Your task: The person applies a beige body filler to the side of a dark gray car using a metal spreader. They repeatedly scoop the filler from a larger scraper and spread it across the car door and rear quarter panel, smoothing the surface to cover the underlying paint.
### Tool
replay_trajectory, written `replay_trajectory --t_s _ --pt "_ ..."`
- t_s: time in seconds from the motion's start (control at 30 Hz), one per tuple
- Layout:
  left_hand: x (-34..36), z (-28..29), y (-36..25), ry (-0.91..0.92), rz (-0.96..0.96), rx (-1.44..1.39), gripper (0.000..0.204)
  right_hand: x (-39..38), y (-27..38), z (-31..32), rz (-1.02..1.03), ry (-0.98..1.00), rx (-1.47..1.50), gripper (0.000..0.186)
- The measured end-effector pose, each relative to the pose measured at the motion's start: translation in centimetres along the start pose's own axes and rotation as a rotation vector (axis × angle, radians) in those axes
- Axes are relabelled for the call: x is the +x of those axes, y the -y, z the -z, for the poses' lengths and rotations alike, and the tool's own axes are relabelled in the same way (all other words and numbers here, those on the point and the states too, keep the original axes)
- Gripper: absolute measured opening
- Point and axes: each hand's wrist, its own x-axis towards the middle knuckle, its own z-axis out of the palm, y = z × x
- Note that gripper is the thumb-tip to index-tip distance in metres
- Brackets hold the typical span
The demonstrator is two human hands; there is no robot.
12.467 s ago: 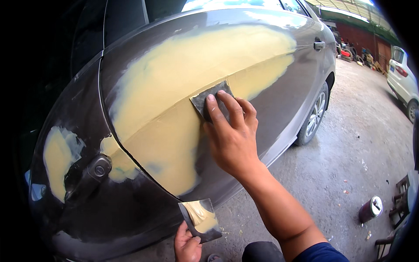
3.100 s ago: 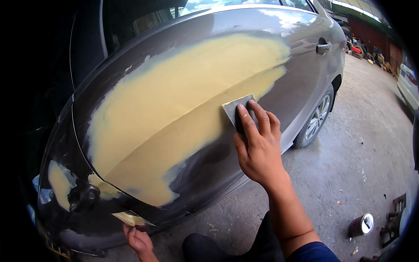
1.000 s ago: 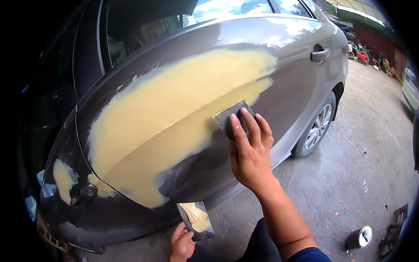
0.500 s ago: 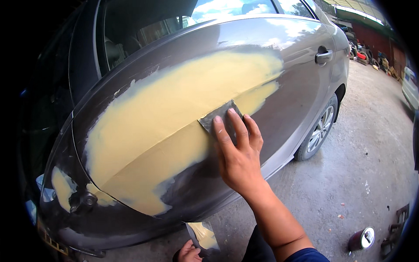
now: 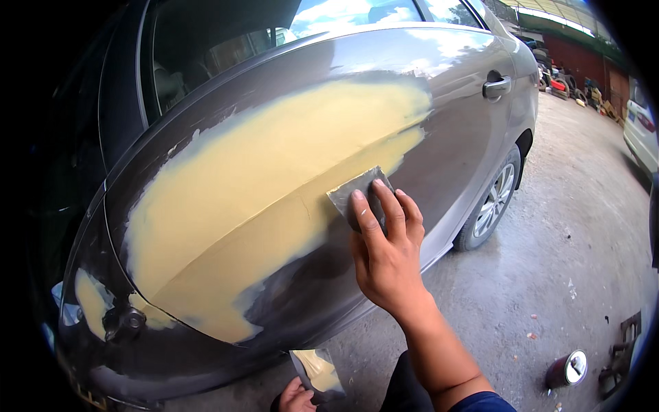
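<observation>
My right hand (image 5: 391, 250) grips a dark, flat, square putty scraper (image 5: 349, 198), its fingers spread over the upper face. The scraper is against or very near the lower edge of a broad pale-yellow filler patch (image 5: 254, 175) on a dark grey car door (image 5: 460, 127). A thin crease runs along the patch. Low in the picture, my left hand (image 5: 296, 398) holds a small flat mixing plate (image 5: 329, 356) by its edge. A dab of yellow filler (image 5: 317, 369) lies on the plate.
An open tin (image 5: 567, 369) stands on the concrete floor (image 5: 508, 295) at lower right, near a dark object (image 5: 621, 350). A wheel (image 5: 494, 202) and door handle (image 5: 497, 87) are at the car's far end. Beyond are a white vehicle (image 5: 640, 134) and piled tyres (image 5: 563, 82).
My right hand and the scraper have come down off the crease to the patch's lower edge. The view has shifted slightly; my left hand and the plate stay nearly still.
</observation>
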Motion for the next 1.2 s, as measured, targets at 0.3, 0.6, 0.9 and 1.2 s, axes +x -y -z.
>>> replay_trajectory --t_s 0.3,0.6,0.9,1.2 --pt "-0.2 0.6 0.0 -0.022 -0.004 0.006 0.048 1.6 -1.7 -1.6 0.037 -0.005 -0.037 0.052" --pt "0.0 -0.4 -0.3 -0.005 -0.018 0.018 0.048 0.0 -0.5 0.9 0.024 0.062 -0.017 0.052" --pt "0.2 0.2 -0.1 -0.002 -0.007 -0.004 0.049 0.6 1.7 -2.2 0.07 0.0 -0.047 0.054" --pt "0.8 -0.8 0.2 0.007 0.009 -0.021 0.05 -3.9 0.8 -2.3 0.08 0.131 -0.07 0.055"
